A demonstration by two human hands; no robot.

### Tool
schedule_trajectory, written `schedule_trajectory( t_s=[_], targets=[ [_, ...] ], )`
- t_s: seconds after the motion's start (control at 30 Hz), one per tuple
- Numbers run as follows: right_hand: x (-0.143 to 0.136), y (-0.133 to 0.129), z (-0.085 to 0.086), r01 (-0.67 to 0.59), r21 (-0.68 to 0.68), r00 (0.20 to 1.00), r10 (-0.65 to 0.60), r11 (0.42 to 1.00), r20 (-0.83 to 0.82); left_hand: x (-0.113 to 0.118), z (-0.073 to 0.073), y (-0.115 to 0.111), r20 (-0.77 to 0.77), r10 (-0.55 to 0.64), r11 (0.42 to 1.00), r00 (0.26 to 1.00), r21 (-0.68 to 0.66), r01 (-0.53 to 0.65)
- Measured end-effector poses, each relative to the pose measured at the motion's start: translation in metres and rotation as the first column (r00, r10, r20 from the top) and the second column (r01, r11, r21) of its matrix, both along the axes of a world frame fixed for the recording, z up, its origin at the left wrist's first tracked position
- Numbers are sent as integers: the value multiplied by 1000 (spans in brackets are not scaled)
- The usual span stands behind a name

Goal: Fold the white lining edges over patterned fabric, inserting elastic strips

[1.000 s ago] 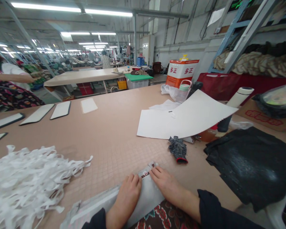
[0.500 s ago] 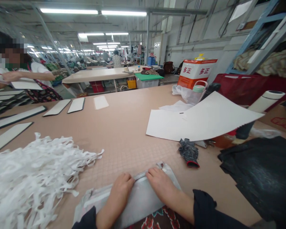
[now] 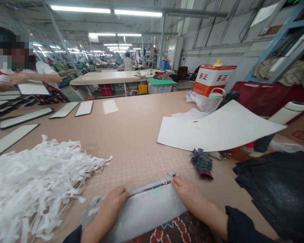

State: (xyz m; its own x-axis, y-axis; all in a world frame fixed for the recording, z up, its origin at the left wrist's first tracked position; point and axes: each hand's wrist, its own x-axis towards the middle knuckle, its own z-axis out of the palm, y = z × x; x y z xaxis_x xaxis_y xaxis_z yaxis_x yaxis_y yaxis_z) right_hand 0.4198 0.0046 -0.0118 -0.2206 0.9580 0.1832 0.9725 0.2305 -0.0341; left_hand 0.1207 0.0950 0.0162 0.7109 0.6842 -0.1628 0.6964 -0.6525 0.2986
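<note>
A grey-white sheet [image 3: 147, 209] lies at the table's near edge, with a folded, partly see-through strip along its far side. My left hand [image 3: 111, 206] presses on its far left part, fingers closed on the folded edge. At the far right corner my right hand [image 3: 190, 194] grips the same edge, fingertips bent over it. Dark patterned cloth [image 3: 172, 231] with red and white flowers shows below the sheet. Both thumbs are hidden.
White strips [image 3: 35, 182] are heaped at left. A dark knitted glove [image 3: 202, 163] lies right of centre, near a large white sheet [image 3: 212, 131]. Black sheets [image 3: 278, 189] lie at right. At far left a person [image 3: 40, 76] holds a white panel [image 3: 34, 88].
My hands have moved apart along the folded edge, left hand leftward and right hand rightward. More of the sheet and the strip's patterned edge shows between them. The view has shifted slightly.
</note>
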Motion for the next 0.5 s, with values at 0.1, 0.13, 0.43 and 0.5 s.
schedule_trajectory(
  t_s=[0.1, 0.13, 0.43, 0.5],
  targets=[
    [-25, 13, 8, 19, -82, 998, -14, 996, 60, -16, 1, 3, 18, 45, 998, 999, -34, -45],
    [-38, 18, 10, 6, -99, 998, 0, 995, 61, -18, 1, 2, 17, 51, 998, 999, -31, -50],
    [-144, 30, -3, -275, 54, 958, 278, 960, -70, -21, -3, -22, -108, -113, 957, 988, 254, 137],
    [-139, 25, -7, -328, 84, 941, 333, 941, -56, -24, -6, -25, -146, -138, 942, 980, 286, 175]
  ],
)
